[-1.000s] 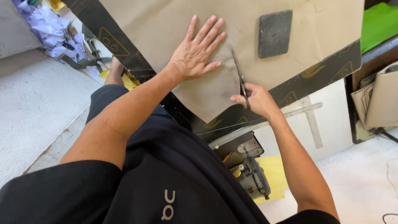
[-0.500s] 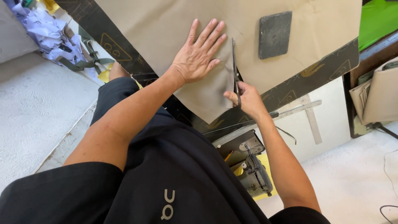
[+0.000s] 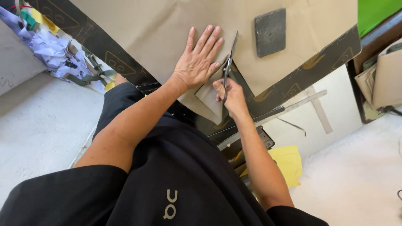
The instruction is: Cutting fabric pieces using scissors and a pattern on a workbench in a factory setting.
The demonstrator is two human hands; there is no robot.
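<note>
Flat on the dark counter [image 3: 335, 54] lies the brown paper [image 3: 146, 29], thin, light and likely to shift or tear, so best pinned near the cut. Scissors [image 3: 229, 62] stand in it, blades partly apart, the right hand [image 3: 230, 96] closed round their handles. Just beside them the left hand [image 3: 197, 62] presses the sheet with fingers spread, holding nothing. A grey block [image 3: 270, 32] weighs the paper further off
</note>
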